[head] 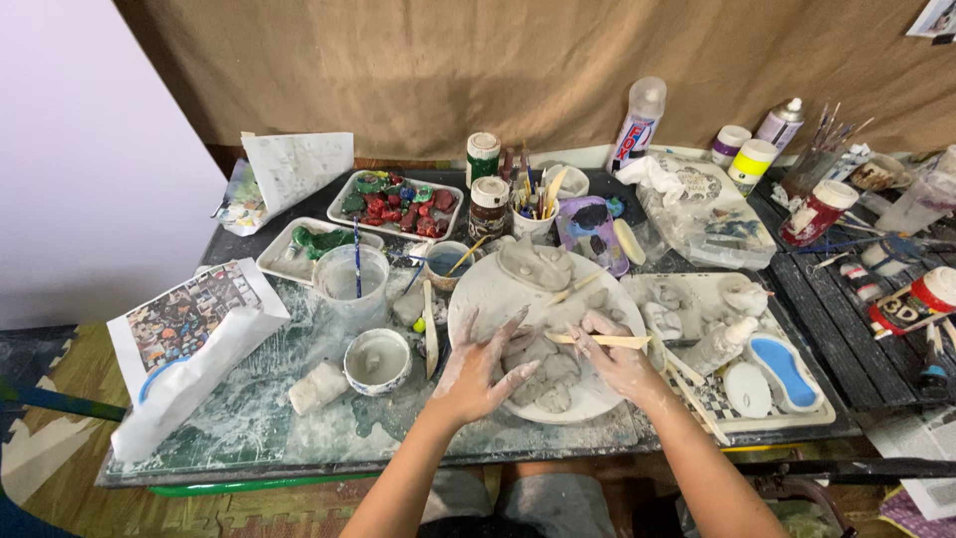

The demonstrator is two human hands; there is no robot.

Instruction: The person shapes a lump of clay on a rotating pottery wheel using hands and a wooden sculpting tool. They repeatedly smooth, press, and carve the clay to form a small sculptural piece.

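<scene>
A dark, clay-smeared tabletop (299,418) fills the view, crowded with craft supplies. Near its middle lies a round white plate (478,299) dusted grey, and on the near half of the plate sits a flat grey clay figure (546,377) with lumpy limbs. A second grey clay slab (536,263) rests at the far edge of the plate.

The left hand (478,374), coated in pale clay, lies open with its fingers spread, the fingertips pressing on the left side of the clay figure. The right hand (619,361) is closed around a slim wooden modelling stick (597,341), held level above the figure with its tip pointing left.

Left of the plate stand a clear plastic cup of water (351,281) with a blue brush in it and, nearer, a small white bowl of grey slip (377,361). Farther back a white rectangular tray of red and green painted pieces (394,202) sits beside two dark paint jars (487,204). To the right lies a small white dish with blue paint (787,371).
</scene>
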